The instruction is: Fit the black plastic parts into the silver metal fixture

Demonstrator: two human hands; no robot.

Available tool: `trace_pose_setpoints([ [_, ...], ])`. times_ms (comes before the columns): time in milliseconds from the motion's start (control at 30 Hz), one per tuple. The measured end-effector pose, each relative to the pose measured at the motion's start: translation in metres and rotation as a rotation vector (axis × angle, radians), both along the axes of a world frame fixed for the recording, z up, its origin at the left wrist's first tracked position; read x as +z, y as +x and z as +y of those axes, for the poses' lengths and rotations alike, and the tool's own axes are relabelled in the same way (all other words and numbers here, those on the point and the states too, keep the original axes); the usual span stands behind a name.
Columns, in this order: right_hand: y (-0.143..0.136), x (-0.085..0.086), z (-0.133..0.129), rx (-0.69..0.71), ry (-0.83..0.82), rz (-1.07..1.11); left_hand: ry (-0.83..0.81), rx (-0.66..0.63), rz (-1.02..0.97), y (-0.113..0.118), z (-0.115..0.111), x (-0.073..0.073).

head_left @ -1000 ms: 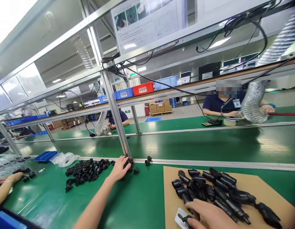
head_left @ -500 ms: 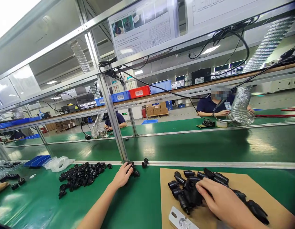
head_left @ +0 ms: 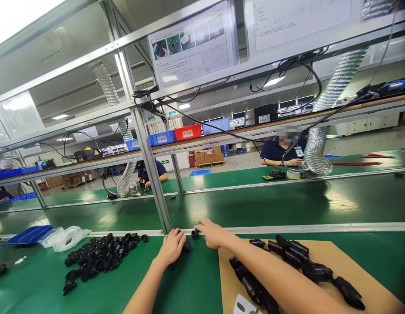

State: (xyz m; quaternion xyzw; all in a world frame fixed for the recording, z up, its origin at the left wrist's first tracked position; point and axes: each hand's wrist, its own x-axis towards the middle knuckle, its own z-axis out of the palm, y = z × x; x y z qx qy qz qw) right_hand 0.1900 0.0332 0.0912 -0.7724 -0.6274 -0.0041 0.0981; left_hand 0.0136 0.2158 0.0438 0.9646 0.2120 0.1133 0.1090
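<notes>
My left hand (head_left: 171, 247) is curled over a black plastic part by the foot of the metal post; the fingers cover most of it. Another dark piece (head_left: 187, 247) shows beside those fingers. To its right, my right hand (head_left: 212, 233) has its fingertips closed at a small black plastic fitting (head_left: 195, 234) near the bench's back rail. Beneath my right forearm, several black tubular plastic parts (head_left: 295, 253) lie on a sheet of brown cardboard (head_left: 226, 283), partly hidden by the arm.
A heap of small black fittings (head_left: 97, 257) lies on the green bench to the left. Behind it are a clear plastic bag (head_left: 66, 237) and blue trays (head_left: 30, 235). A metal post (head_left: 154, 187) rises at the back. A silvery plate (head_left: 244, 305) sits at the cardboard's front edge.
My right hand has left the tubular parts on the cardboard and reached left to the small fitting by the rail. My left hand stays at the post's foot. The view has shifted slightly.
</notes>
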Motion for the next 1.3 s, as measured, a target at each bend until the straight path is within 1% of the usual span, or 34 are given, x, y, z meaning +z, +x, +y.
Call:
trace_pose_setpoints([
  [67, -0.002, -0.005, 0.031, 0.02, -0.04, -0.005, -0.004, -0.029, -0.001, -0.004, -0.003, 0.001],
  [133, -0.003, -0.01, 0.05, 0.029, -0.085, -0.006, -0.01, -0.071, 0.001, -0.009, -0.007, 0.002],
  [200, -0.006, -0.016, 0.058, 0.04, -0.133, -0.001, -0.017, -0.127, 0.012, -0.013, -0.013, 0.004],
  [267, -0.011, -0.023, 0.057, 0.042, -0.166, 0.01, -0.025, -0.184, 0.028, -0.016, -0.018, 0.006],
  [367, -0.015, -0.032, 0.04, 0.024, -0.148, 0.052, -0.03, -0.223, 0.044, -0.018, -0.025, 0.006],
  [500, -0.006, -0.036, 0.0, -0.006, -0.05, 0.166, -0.004, -0.215, 0.032, -0.018, -0.031, 0.0],
  [633, 0.005, -0.039, -0.037, -0.043, -0.051, 0.276, 0.049, -0.243, 0.003, -0.017, -0.038, -0.007],
  [700, 0.006, -0.042, -0.048, -0.062, -0.042, 0.299, 0.074, -0.243, -0.023, -0.015, -0.041, -0.01],
  [767, 0.004, -0.043, -0.055, -0.086, -0.02, 0.309, 0.094, -0.229, -0.056, -0.012, -0.044, -0.011],
  [833, 0.001, -0.04, -0.057, -0.096, 0.001, 0.316, 0.101, -0.221, -0.088, -0.01, -0.045, -0.012],
  [900, -0.004, -0.032, -0.058, -0.085, 0.047, 0.324, 0.092, -0.213, -0.123, -0.009, -0.046, -0.01],
  [1033, -0.014, -0.001, -0.072, -0.043, 0.211, 0.339, 0.025, -0.175, -0.233, -0.009, -0.049, 0.0],
  [1100, -0.018, 0.014, -0.083, -0.047, 0.322, 0.356, -0.043, -0.174, -0.298, -0.009, -0.056, 0.007],
  [1167, -0.021, 0.024, -0.093, -0.079, 0.443, 0.446, -0.14, -0.202, -0.35, -0.01, -0.069, 0.011],
  [1200, -0.022, 0.026, -0.097, -0.092, 0.486, 0.526, -0.192, -0.222, -0.371, -0.01, -0.078, 0.013],
  [1233, -0.022, 0.026, -0.098, -0.094, 0.51, 0.626, -0.237, -0.24, -0.389, -0.011, -0.088, 0.013],
  [1300, -0.02, 0.02, -0.098, -0.059, 0.498, 0.842, -0.332, -0.255, -0.432, -0.011, -0.108, 0.013],
])
